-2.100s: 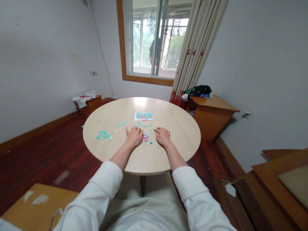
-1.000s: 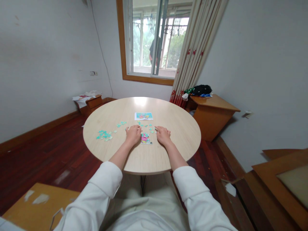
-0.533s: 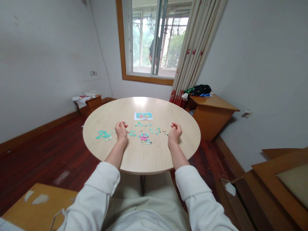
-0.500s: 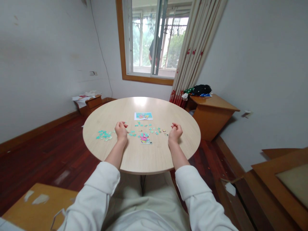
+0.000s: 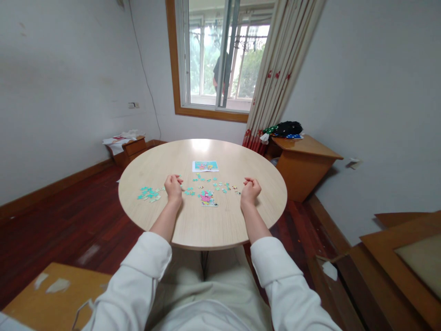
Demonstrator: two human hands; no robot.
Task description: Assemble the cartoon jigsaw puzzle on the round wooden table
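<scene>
My left hand (image 5: 173, 186) rests on the table among the jigsaw pieces, its fingers curled in a loose fist with nothing seen in them. On the other side, my right hand (image 5: 251, 189) is likewise curled and closed, just right of some loose pieces (image 5: 226, 187). Between the hands lies a partly joined puzzle section (image 5: 208, 198) with a pink figure; neither hand touches it. A pile of teal puzzle pieces (image 5: 149, 193) spreads left of my left hand. Beyond the pieces lies a printed picture sheet (image 5: 206, 166) with pink and yellow figures on teal.
All of this lies on a round pale wooden table (image 5: 206, 230). A wooden cabinet (image 5: 299, 161) with cloths on it stands at the back right. A small wooden stand (image 5: 134, 146) holds papers at the back left. Through the window, a person (image 5: 220, 73) is partly visible.
The fingers of my right hand have shifted very slightly. My left hand, the puzzle section and the loose pieces stay where they were.
</scene>
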